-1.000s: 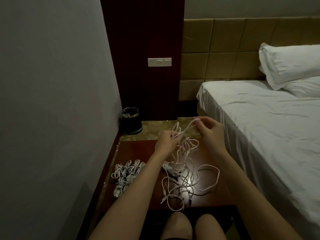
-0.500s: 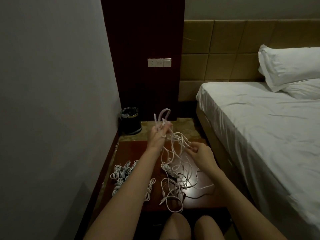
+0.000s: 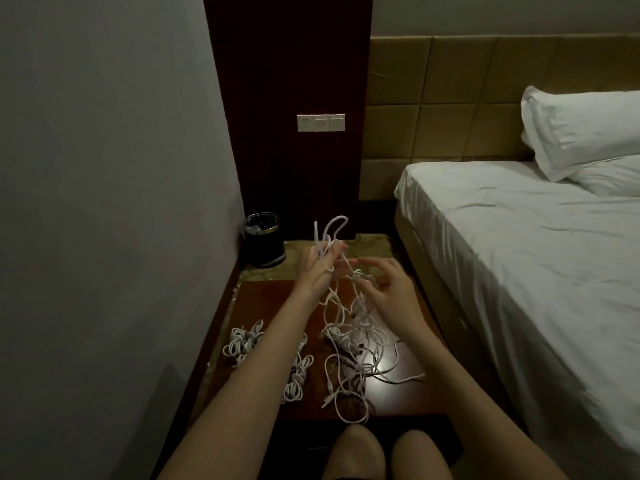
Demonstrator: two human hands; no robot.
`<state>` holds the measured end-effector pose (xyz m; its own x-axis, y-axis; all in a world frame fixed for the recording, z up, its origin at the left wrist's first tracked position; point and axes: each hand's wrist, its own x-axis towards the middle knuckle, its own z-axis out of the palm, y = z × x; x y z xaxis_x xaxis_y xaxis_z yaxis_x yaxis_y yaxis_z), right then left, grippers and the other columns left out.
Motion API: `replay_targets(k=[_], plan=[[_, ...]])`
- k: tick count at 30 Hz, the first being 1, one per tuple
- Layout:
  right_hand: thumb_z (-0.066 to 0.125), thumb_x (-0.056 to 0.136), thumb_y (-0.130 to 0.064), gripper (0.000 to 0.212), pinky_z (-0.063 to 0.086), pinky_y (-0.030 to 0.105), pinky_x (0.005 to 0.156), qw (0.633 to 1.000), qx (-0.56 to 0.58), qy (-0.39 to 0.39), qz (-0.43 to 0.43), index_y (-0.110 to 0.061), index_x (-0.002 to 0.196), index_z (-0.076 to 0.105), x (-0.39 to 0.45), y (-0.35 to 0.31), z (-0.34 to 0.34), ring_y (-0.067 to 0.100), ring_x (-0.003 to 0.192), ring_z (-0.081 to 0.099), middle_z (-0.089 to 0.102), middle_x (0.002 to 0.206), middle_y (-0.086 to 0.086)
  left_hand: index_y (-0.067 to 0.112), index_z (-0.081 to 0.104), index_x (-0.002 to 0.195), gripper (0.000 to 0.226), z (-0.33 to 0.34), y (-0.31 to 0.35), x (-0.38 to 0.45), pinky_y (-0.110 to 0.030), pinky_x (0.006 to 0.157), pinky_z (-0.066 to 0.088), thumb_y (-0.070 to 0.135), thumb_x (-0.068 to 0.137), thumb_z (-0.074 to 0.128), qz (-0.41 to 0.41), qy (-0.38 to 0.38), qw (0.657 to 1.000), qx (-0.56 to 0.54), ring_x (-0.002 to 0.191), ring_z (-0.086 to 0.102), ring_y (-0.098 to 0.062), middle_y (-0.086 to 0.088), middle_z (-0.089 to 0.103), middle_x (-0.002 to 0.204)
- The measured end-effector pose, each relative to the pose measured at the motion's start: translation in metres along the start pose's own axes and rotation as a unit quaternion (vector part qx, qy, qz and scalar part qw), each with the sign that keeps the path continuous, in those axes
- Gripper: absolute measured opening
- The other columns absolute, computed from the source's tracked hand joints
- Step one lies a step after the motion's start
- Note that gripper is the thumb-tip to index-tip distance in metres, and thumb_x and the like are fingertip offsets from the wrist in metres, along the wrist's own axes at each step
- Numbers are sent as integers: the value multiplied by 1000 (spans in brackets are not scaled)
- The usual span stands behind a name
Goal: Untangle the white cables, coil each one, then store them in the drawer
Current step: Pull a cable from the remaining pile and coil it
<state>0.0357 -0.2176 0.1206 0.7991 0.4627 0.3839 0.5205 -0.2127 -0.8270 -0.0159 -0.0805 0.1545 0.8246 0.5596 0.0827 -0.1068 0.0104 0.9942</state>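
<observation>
A tangle of white cables (image 3: pixel 349 344) lies on the dark red nightstand top (image 3: pixel 408 403), with strands rising to my hands. My left hand (image 3: pixel 317 263) grips a bunch of cable loops that stick up above its fingers. My right hand (image 3: pixel 384 289) is just right of the raised strands, fingers spread and loosely bent, touching strands near its fingertips. Several coiled white cables (image 3: pixel 242 342) lie at the nightstand's left, partly hidden by my left forearm. No drawer shows.
A grey wall (image 3: pixel 104 202) runs close on the left. A black waste bin (image 3: pixel 263 239) stands on the floor beyond the nightstand. A bed with white sheets (image 3: pixel 519 271) and pillows fills the right. My knees (image 3: pixel 381 455) are below the nightstand's front edge.
My left hand has risen with the gathered loops. My right hand let go of the strand it pinched, dropped lower, then came back up beside the hanging strands with fingers spread.
</observation>
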Motion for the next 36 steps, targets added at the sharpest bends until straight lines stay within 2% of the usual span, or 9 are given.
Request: replay_targets(k=[4, 8, 14, 19, 23, 26, 28, 31, 36], plan=[[72, 85, -20, 10, 50, 19, 63, 998, -47, 23, 18, -25, 93, 68, 2, -2, 7, -2, 68, 61, 64, 82, -16, 10, 60, 80, 21, -2, 5, -5, -37, 74, 57, 20, 98, 56, 28, -6, 999, 27, 74, 71, -18, -6, 62, 68], [70, 86, -27, 8, 48, 26, 65, 984, -173, -35, 25, -21, 91, 73, -6, 17, 9, 9, 74, 60, 65, 85, -6, 10, 60, 84, 18, -2, 14, -9, -26, 62, 57, 19, 99, 54, 41, -11, 999, 5, 65, 69, -10, -6, 59, 68], [73, 84, -28, 18, 53, 28, 72, 993, -112, -38, 23, -21, 100, 70, -2, 5, 12, 4, 76, 61, 65, 94, -7, 16, 63, 92, 20, 9, 23, -13, -22, 56, 53, 30, 99, 52, 49, -25, 998, 37, 53, 63, -9, -5, 59, 62], [70, 86, -22, 10, 50, 25, 68, 992, -112, -47, 20, -18, 95, 74, -4, 12, 11, 1, 74, 57, 63, 93, -5, 11, 61, 85, 20, 6, 40, -10, -17, 45, 40, 22, 100, 53, 33, -29, 997, -69, 43, 44, -4, 5, 42, 54], [67, 89, -26, 16, 53, 21, 67, 996, -77, -39, 37, -15, 98, 75, 4, 11, 1, -2, 70, 60, 69, 90, -2, 12, 59, 81, 22, 3, 53, -8, -16, 45, 39, 20, 100, 53, 54, -1, 995, -83, 42, 45, -3, 3, 43, 56], [61, 93, -16, 18, 48, 10, 58, 992, 89, -15, 92, -7, 105, 72, 9, 2, -14, -3, 67, 64, 72, 84, 0, 9, 62, 88, 19, -13, 56, -4, -23, 59, 56, 21, 100, 53, 33, 36, 992, -117, 62, 66, -7, -4, 59, 75], [59, 95, -16, 19, 54, 19, 67, 972, 198, 2, 123, -5, 105, 70, 10, 1, -25, 12, 78, 69, 73, 85, 6, 9, 63, 88, 21, -24, 55, -4, -25, 59, 58, 22, 100, 52, -7, 28, 990, -138, 69, 71, -10, -6, 63, 82], [57, 96, -15, 17, 57, 38, 79, 971, 201, -13, 132, -5, 103, 69, 10, 0, -32, 28, 86, 71, 73, 89, 15, 8, 65, 94, 23, -31, 56, -9, -23, 53, 55, 26, 100, 51, -63, -17, 991, -113, 66, 72, -12, -4, 67, 86], [45, 99, -4, 15, 54, 23, 61, 953, 221, 80, 191, -2, 98, 60, 7, 5, -46, 13, 60, 66, 69, 77, 11, 8, 57, 122, 30, -35, 65, -21, -26, 62, 57, 26, 100, 50, -84, -111, 990, 3, 76, 73, -18, -5, 68, 114]])
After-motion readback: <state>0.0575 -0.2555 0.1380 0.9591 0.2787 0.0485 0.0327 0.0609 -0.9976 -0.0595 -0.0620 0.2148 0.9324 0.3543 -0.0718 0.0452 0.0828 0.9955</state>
